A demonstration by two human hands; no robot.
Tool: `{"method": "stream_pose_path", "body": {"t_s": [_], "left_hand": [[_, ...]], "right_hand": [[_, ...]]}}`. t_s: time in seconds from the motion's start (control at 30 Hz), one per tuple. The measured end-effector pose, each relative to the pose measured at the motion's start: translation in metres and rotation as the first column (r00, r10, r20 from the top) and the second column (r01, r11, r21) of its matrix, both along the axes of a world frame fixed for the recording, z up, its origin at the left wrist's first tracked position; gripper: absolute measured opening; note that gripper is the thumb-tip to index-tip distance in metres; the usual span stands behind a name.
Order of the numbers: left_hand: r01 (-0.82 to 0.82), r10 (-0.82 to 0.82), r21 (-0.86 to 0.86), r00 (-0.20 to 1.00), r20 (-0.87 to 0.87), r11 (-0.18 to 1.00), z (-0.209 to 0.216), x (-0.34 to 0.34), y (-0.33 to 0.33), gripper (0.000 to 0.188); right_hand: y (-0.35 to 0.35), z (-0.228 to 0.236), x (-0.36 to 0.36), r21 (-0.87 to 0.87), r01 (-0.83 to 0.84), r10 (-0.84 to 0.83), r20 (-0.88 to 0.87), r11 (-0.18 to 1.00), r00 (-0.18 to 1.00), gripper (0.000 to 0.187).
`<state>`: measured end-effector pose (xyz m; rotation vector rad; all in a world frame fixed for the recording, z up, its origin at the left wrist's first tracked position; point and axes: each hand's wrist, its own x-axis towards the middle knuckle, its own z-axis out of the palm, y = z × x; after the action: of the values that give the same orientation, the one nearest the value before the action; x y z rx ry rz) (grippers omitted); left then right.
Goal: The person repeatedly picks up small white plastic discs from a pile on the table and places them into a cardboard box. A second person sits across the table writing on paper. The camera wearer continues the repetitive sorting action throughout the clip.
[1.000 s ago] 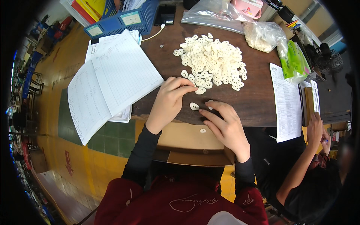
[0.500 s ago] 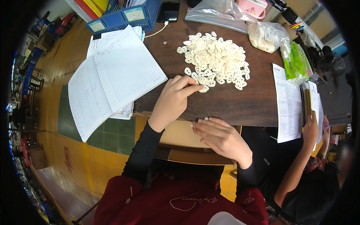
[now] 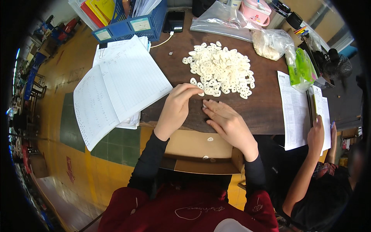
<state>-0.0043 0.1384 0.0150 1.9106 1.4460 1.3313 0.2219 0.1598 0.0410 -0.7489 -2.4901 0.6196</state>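
Sorting out single pieces, it seems: left hand (image 3: 177,106) fingers bunched at the near edge of the heaped two-holed cream pieces (image 3: 220,67), right hand (image 3: 228,123) just beside; whether either grips, I can't tell. Next calls for a light draw.

The left hand (image 3: 176,110) and the right hand (image 3: 230,125) are making two! One heap of cream holed pieces (image 3: 221,69) is running beyond counting, while three more are showing inside one cardboard box (image 3: 185,143). And the singles are stacking up: we're seeing one blue plastic basket (image 3: 150,26), one smartphone (image 3: 174,20), one open notebook (image 3: 133,73), one black binder clip (image 3: 103,45), one pink case (image 3: 256,14), one fan (image 3: 337,66), and one co-worker (image 3: 322,199) is rounding out the tally.
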Motion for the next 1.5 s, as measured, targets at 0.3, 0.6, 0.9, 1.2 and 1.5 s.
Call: {"method": "stream_pose_path", "body": {"t_s": [0.3, 0.6, 0.9, 1.2, 1.5], "left_hand": [[-0.172, 0.172, 0.013, 0.977, -0.129, 0.985, -0.010, 0.007, 0.002, 0.046], [0.025, -0.026, -0.024, 0.999, -0.046, 0.999, -0.007, -0.001, 0.001, 0.038], [0.164, -0.135, -0.132, 0.970, 0.204, 0.978, 0.001, -0.004, -0.001, 0.039], [0.085, -0.078, -0.132, 0.995, 0.058, 0.988, -0.001, -0.001, 0.003, 0.037], [0.167, -0.174, -0.051, 0.911, -0.374, 0.985, -0.006, 0.002, 0.004, 0.038]], "right_hand": [[-0.011, 0.000, 0.014, -0.130, 0.013, -0.017, -0.029, 0.991, 0.999, 0.046], [-0.020, 0.009, 0.029, -0.295, -0.354, 0.371, 0.002, 0.888, 0.929, 0.048], [-0.009, 0.006, 0.007, -0.141, 0.033, -0.047, -0.097, 0.989, 0.994, 0.042], [-0.008, 0.004, 0.012, -0.197, -0.061, 0.054, -0.043, 0.979, 0.998, 0.043], [-0.025, 0.002, 0.015, -0.065, -0.123, 0.129, 0.098, 0.990, 0.987, 0.043]]}}
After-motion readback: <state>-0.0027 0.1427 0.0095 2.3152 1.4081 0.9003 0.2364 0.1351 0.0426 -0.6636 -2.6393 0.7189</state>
